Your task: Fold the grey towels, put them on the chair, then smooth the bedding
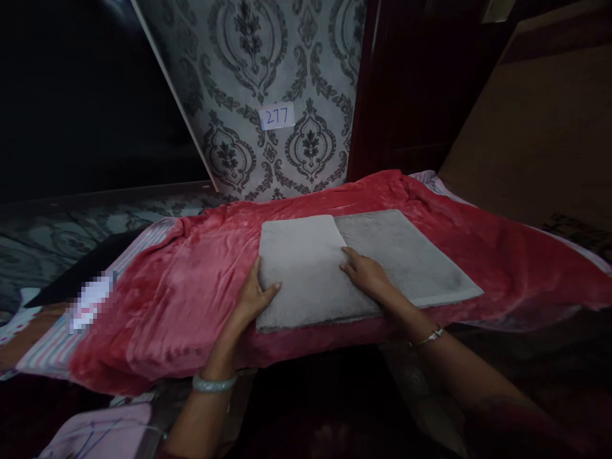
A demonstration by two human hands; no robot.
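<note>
A grey mat (411, 255) with a soft, fuzzy look lies across a red blanket, its left part folded over as a paler flap (301, 261). My left hand (251, 298) holds the left folded edge, thumb on top and fingers along the side. At the flap's right edge, my right hand (366, 271) grips with thumb and fingertips bent over it; the undersides of its fingers are hidden. A pale bangle (213, 384) circles my left wrist and a thin bracelet (429, 336) my right.
The red blanket (186, 280) drapes over a raised surface, above a striped cloth (52, 354). Behind stand a patterned wall with a paper marked 277 (277, 116), a dark screen (86, 95) and a large cardboard box (540, 127). A pinkish object (102, 430) sits low left.
</note>
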